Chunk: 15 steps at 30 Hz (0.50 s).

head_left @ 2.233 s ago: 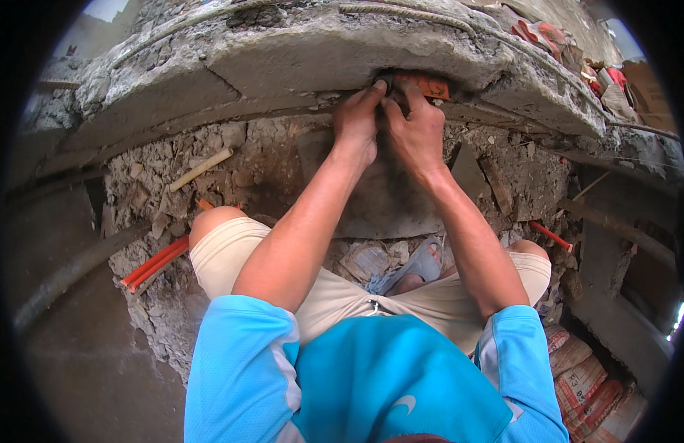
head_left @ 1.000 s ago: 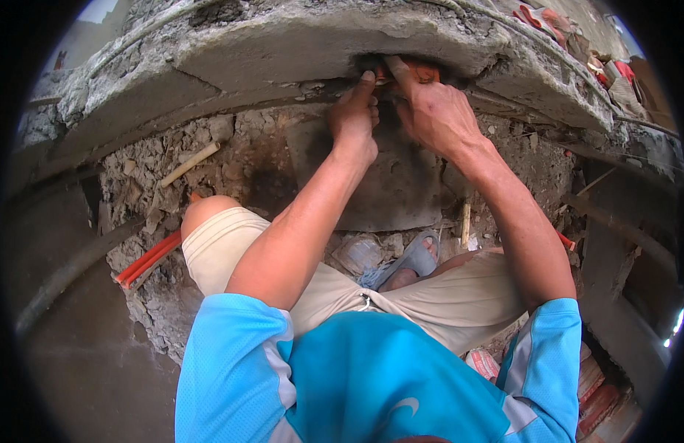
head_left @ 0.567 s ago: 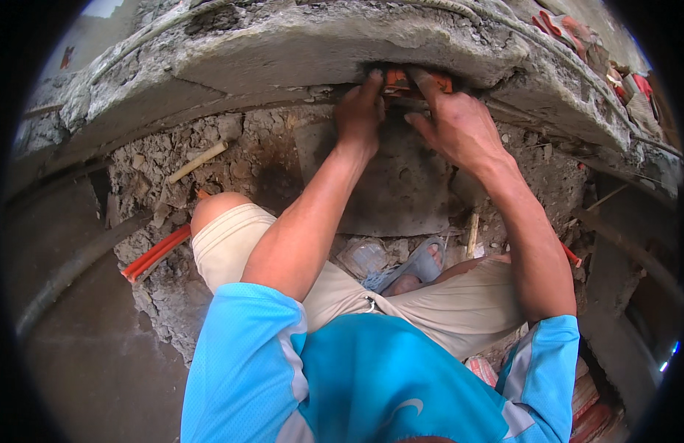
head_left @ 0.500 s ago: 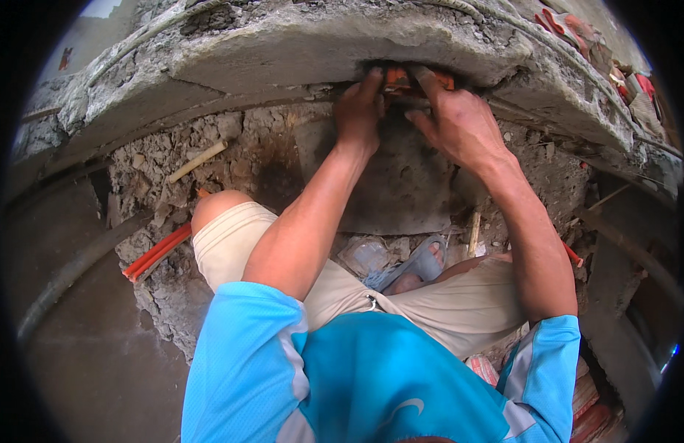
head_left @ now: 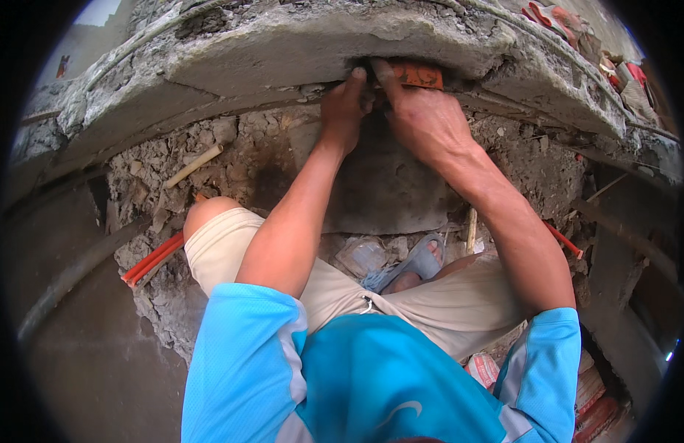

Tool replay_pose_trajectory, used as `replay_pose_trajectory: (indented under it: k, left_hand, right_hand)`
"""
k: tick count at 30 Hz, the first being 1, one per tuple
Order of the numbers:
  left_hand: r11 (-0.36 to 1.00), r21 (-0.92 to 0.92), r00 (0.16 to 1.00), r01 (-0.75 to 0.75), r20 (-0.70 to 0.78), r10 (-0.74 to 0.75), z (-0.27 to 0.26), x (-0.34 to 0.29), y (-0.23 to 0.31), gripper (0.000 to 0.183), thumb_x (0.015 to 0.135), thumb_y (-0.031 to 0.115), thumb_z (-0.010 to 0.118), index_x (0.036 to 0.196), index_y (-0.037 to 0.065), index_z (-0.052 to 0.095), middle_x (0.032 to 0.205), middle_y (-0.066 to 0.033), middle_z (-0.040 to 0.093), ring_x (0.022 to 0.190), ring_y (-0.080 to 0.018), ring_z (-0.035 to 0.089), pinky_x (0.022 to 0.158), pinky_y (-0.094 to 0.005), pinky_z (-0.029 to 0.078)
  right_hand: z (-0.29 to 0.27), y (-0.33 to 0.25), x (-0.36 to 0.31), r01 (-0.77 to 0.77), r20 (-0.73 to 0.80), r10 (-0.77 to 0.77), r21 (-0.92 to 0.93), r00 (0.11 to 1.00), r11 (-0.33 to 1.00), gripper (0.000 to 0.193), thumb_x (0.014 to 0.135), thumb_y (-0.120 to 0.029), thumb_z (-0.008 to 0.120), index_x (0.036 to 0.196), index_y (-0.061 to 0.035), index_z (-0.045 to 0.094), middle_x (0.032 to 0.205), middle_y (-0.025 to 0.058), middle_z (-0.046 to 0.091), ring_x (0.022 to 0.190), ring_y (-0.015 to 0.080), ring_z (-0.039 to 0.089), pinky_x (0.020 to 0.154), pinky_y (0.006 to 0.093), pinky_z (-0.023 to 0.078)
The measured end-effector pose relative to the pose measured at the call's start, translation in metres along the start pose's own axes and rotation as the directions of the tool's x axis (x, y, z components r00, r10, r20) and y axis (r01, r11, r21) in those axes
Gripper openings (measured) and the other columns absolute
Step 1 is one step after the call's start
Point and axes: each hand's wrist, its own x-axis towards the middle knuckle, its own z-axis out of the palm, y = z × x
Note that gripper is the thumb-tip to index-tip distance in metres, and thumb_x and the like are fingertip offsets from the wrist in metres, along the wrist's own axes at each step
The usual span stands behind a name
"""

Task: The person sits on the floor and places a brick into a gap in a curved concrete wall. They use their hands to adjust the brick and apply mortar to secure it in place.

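Observation:
An orange box-like piece [head_left: 422, 76] with dark smudges sits in a dark gap at the concrete ledge [head_left: 283, 55], ahead of me. My right hand [head_left: 430, 122] is at its left end, index finger stretched into the gap; the thumb and other fingers are mostly hidden. Just left of it, my left hand [head_left: 342, 114] has one digit raised to the gap's edge and the other fingers curled. Anything pinched there is too dark to make out. The two hands nearly touch, and the orange piece shows to the right of the right index finger.
Below the ledge is rough broken masonry with a grey slab [head_left: 386, 192]. Red tubes [head_left: 156, 258] lie by my left knee, another red tube [head_left: 563, 241] by my right arm. A pale stick [head_left: 194, 165] rests on rubble. Red and white scraps [head_left: 630, 81] lie at the far right.
Both hands have shifted left along the ledge, the right one more. The orange piece, earlier between the hands, now shows to the right of the right index finger.

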Motion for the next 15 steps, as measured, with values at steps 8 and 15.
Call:
replay_pose_trajectory:
  k: [8,15]
  left_hand:
    - [0.99,-0.14,0.996,0.012,-0.087,-0.025,0.005,-0.007,-0.003,0.043,0.108,0.043,0.073,0.091,0.003,0.074,0.081,-0.0006,0.066,0.072,-0.0112,0.056,0.068,-0.0297,0.044]
    - [1.0,-0.026,0.998,-0.004,-0.058,0.003,0.003,-0.005,0.002,0.037,0.108,0.039,0.074,0.096,0.004,0.075,0.083,-0.0005,0.065,0.073,-0.0109,0.055,0.068,-0.0298,0.043]
  right_hand:
    - [0.026,0.001,0.005,0.111,-0.22,-0.11,-0.005,0.969,0.994,0.066,0.092,-0.006,0.061,0.157,-0.0112,0.051,0.091,0.0234,0.076,0.081,0.0446,0.076,0.066,0.0552,0.061]
    - [0.026,0.007,0.007,0.117,-0.153,-0.132,-0.102,0.979,0.988,0.074,0.091,-0.01,0.068,0.162,-0.0128,0.046,0.089,0.0241,0.076,0.082,0.046,0.076,0.073,0.0561,0.061]
